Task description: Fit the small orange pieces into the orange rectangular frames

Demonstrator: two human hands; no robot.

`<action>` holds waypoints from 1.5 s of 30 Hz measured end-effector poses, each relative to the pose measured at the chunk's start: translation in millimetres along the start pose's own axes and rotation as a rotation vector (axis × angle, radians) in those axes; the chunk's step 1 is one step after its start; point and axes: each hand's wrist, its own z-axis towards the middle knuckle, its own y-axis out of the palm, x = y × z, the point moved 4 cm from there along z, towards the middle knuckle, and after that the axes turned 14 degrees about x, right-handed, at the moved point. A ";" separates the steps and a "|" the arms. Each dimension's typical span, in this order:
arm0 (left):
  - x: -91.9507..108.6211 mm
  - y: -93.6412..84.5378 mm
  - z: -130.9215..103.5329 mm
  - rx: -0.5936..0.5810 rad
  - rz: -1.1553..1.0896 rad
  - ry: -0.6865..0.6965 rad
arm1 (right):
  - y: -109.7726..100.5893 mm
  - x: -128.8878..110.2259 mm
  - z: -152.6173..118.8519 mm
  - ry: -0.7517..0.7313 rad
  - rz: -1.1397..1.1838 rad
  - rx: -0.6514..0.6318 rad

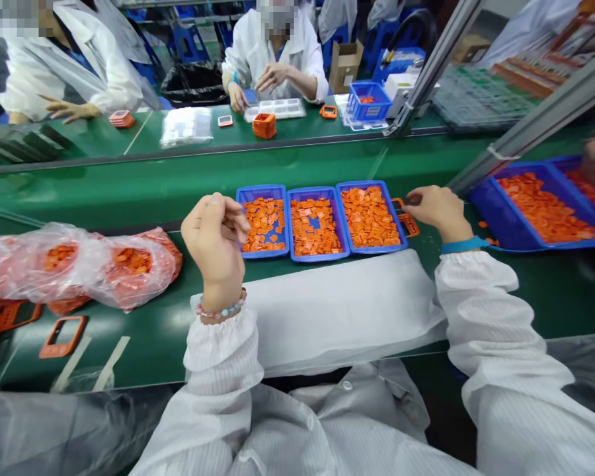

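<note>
My left hand (215,241) is raised at the left edge of the left blue tray (262,254), fingers curled; whether anything small is between them is hidden. Beside the right blue tray (375,250), my right hand (437,210) pinches a small dark item (414,199) over an orange frame (409,225) lying on the table. The middle blue tray (320,257) sits between the other two, and all three hold small flat orange pieces. In front of them lies a white sheet (347,307).
Plastic bags of orange parts (129,268) and an orange frame (63,337) lie at the left. Larger blue bins (545,241) stand at the right, near another person's hand. Slanting metal posts (535,129) rise there. Co-workers sit across the green conveyor (188,178).
</note>
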 end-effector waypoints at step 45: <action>-117.6 -18.4 -15.2 -0.136 0.219 -0.553 | 18.6 -108.2 17.6 -0.315 0.079 -0.162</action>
